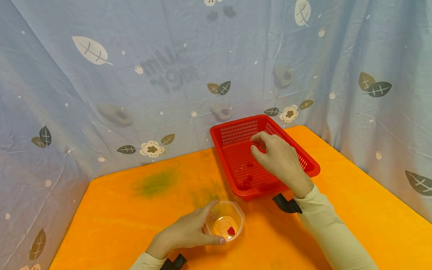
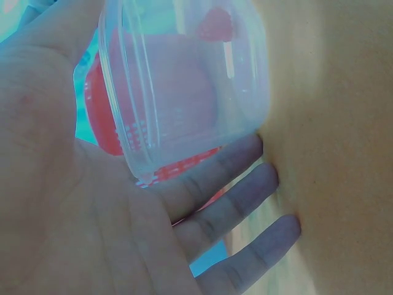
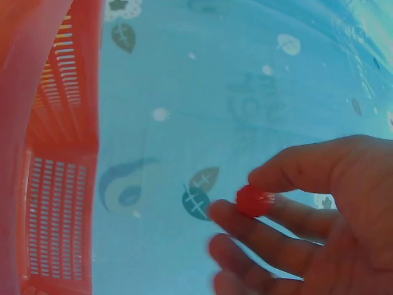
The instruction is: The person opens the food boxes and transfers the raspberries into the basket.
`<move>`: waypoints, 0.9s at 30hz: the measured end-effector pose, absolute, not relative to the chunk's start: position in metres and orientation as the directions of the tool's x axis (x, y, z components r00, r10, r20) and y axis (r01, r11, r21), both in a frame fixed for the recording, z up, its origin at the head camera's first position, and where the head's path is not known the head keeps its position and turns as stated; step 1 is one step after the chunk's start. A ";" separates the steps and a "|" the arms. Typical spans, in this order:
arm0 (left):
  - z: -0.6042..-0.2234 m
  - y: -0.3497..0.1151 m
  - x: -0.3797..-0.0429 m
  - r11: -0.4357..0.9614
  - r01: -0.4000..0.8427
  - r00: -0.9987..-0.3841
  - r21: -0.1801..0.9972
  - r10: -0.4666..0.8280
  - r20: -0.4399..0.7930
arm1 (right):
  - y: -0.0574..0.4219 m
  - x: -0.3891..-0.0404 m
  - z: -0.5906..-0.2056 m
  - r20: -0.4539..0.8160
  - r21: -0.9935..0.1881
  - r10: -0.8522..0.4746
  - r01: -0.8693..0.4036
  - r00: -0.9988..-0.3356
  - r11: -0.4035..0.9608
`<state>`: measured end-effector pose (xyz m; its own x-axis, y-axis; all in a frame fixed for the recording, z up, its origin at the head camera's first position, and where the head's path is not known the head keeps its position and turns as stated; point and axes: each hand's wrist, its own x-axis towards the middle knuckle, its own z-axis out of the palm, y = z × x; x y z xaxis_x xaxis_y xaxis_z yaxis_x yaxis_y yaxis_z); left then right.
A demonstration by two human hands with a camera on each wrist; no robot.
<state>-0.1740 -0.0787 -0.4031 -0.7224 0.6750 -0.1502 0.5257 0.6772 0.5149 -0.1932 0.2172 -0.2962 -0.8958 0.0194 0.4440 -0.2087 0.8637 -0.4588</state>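
On the orange table stands a clear plastic bowl (image 1: 238, 213) with one small red raspberry (image 1: 231, 231) in it. My left hand (image 1: 189, 228) holds the bowl from its left side, thumb at the near side and fingers round the far side. In the left wrist view the fingertips (image 2: 264, 172) reach down to the tabletop. My right hand (image 1: 278, 155) is raised over the red basket (image 1: 222, 159). In the right wrist view it pinches another raspberry (image 3: 254, 200) between thumb and fingers. A few more raspberries (image 1: 248, 180) lie on the basket's floor.
A pale blue curtain (image 1: 182, 75) with leaf and flower prints hangs behind the table and along both sides. The slotted basket stands at the back right, its near corner just beyond the bowl. A green stain (image 1: 156, 183) marks the orange tabletop (image 1: 118, 213) at left.
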 end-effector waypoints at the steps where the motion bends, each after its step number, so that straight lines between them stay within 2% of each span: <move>1: -0.403 -0.079 -0.174 0.678 0.524 -0.723 0.516 0.674 -0.151 | 0.217 -0.193 -0.296 0.434 -0.458 0.016 -0.205 -0.901 0.865; 16: -0.405 -0.079 -0.174 0.681 0.505 -0.721 0.530 0.670 -0.174 | 0.216 -0.191 -0.296 0.423 -0.458 -0.048 -0.259 -0.905 0.850; 19: -0.404 -0.079 -0.174 0.681 0.501 -0.720 0.534 0.671 -0.179 | 0.213 -0.188 -0.296 0.411 -0.491 -0.191 -0.393 -0.891 0.777; 23: -0.404 -0.080 -0.175 0.678 0.497 -0.716 0.541 0.673 -0.185 | 0.204 -0.180 -0.297 0.333 -0.500 -0.490 -0.591 -0.806 0.633; 25: -0.404 -0.080 -0.175 0.671 0.503 -0.712 0.544 0.679 -0.179 | 0.197 -0.177 -0.298 0.292 -0.481 -0.577 -0.639 -0.762 0.600; 27: -0.403 -0.080 -0.176 0.663 0.512 -0.708 0.546 0.686 -0.169 | 0.190 -0.173 -0.299 0.261 -0.464 -0.610 -0.651 -0.748 0.601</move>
<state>-0.1755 -0.0796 -0.4032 -0.7076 0.6861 -0.1692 0.5121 0.6628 0.5463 -0.1734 0.1904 -0.2987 -0.7485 -0.6097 0.2608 -0.6511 0.6008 -0.4638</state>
